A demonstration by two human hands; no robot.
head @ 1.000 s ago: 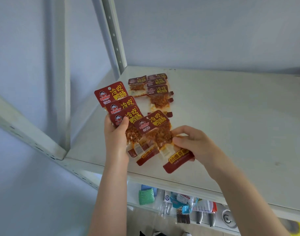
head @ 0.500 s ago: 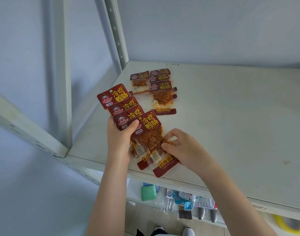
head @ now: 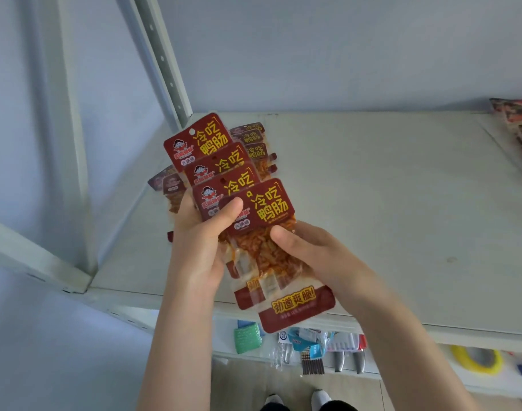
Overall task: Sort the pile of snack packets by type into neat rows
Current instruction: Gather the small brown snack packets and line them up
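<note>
Both hands have raised the fanned red packets [head: 221, 161] higher over the shelf [head: 402, 203] and nearer the camera — the fourth now sits at the front. Its clear middle is pinched by the right hand [head: 322, 259]; the left hand [head: 200, 247] grips the fan, thumb curled over the labels. Best to square the edges against the left palm, then lay them beside the row [head: 255, 137] lying far left.

We see dark-red plastic snack packets [head: 255, 209] with yellow lettering, clear windows showing orange-red strips, above a pale grey-white shelf board [head: 387, 203].
</note>
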